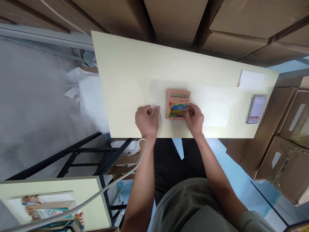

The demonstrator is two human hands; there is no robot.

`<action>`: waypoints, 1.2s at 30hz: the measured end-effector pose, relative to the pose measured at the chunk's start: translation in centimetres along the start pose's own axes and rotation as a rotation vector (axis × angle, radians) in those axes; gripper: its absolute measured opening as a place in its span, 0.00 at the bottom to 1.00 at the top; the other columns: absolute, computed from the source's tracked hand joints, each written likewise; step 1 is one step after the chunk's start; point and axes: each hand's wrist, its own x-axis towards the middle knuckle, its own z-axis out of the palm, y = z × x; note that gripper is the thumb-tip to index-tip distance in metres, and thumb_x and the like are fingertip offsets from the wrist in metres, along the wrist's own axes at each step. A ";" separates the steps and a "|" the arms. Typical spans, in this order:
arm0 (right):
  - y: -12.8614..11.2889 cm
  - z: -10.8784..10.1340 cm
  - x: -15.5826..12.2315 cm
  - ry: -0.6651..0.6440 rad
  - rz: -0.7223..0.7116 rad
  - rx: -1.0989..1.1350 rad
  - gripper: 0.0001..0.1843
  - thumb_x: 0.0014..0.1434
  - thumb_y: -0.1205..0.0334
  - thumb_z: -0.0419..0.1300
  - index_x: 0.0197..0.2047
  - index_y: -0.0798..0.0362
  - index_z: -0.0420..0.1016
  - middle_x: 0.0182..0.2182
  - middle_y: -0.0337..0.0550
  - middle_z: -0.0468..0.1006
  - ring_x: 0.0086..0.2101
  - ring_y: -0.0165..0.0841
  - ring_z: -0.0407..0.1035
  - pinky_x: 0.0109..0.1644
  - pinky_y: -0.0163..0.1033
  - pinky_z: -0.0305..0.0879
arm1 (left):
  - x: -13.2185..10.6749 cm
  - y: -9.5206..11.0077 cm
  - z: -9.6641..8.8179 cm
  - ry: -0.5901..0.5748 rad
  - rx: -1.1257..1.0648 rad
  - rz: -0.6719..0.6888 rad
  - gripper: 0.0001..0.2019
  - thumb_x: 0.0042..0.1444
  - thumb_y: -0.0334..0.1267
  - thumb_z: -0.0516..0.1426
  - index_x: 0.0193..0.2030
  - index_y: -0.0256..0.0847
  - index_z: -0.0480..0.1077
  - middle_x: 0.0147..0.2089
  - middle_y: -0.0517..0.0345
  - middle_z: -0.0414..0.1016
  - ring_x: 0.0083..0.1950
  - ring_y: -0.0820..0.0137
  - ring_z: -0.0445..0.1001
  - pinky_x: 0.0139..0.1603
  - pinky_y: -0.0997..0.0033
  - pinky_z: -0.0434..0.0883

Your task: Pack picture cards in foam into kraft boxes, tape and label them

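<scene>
A small pink-orange book [179,103] with a landscape picture framed in rainbow colours lies face up on the pale table. It rests on a thin, see-through plastic sheet [214,106] that spreads to both sides of it. Left of the book, my left hand [147,120] is closed in a pinch on the edge of the plastic sheet. My right hand [195,120] is closed at the book's lower right edge, with thumb and forefinger pinching there. Part of the cover's right side is hidden by those fingers.
On the table's [125,64] right end lie a white card or pad [251,80] and a blurred-out phone-like object [256,109]. Cardboard boxes [176,19] line the far edge and right side. A white cable [116,180] crosses at lower left, over a side table with books [53,206].
</scene>
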 end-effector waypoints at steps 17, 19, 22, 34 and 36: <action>-1.0 -1.4 0.0 -0.146 0.026 -0.197 0.18 0.81 0.50 0.60 0.65 0.48 0.80 0.46 0.51 0.84 0.47 0.44 0.80 0.50 0.45 0.77 | -5.2 2.8 3.2 -0.221 -0.161 0.342 0.14 0.78 0.46 0.56 0.44 0.44 0.80 0.46 0.50 0.86 0.42 0.65 0.84 0.44 0.66 0.78; -1.4 -0.9 0.0 -0.132 0.075 -0.209 0.22 0.79 0.43 0.63 0.65 0.49 0.78 0.48 0.53 0.84 0.48 0.46 0.81 0.49 0.45 0.78 | -5.4 2.4 3.3 -0.213 -0.134 0.282 0.10 0.77 0.43 0.57 0.50 0.44 0.78 0.42 0.54 0.85 0.40 0.65 0.83 0.43 0.65 0.77; -1.7 0.4 0.2 -0.101 0.139 -0.244 0.26 0.75 0.39 0.67 0.63 0.50 0.75 0.54 0.57 0.84 0.53 0.50 0.82 0.51 0.48 0.80 | -5.7 1.8 3.6 -0.187 -0.081 0.175 0.20 0.68 0.38 0.65 0.65 0.43 0.71 0.35 0.63 0.78 0.35 0.65 0.79 0.40 0.66 0.74; -1.4 1.0 -0.4 -0.100 0.103 -0.256 0.23 0.81 0.47 0.62 0.69 0.52 0.73 0.55 0.60 0.83 0.54 0.51 0.81 0.58 0.54 0.80 | -6.0 2.6 4.3 -0.099 -0.256 0.067 0.19 0.61 0.31 0.66 0.57 0.45 0.68 0.54 0.51 0.79 0.52 0.65 0.83 0.52 0.65 0.81; -1.8 0.8 -0.5 -0.074 0.067 -0.290 0.25 0.81 0.50 0.62 0.74 0.51 0.72 0.59 0.62 0.80 0.55 0.52 0.80 0.59 0.56 0.80 | -7.0 2.9 4.1 -0.095 -0.263 0.118 0.22 0.62 0.29 0.63 0.60 0.46 0.67 0.56 0.51 0.80 0.53 0.65 0.83 0.53 0.65 0.81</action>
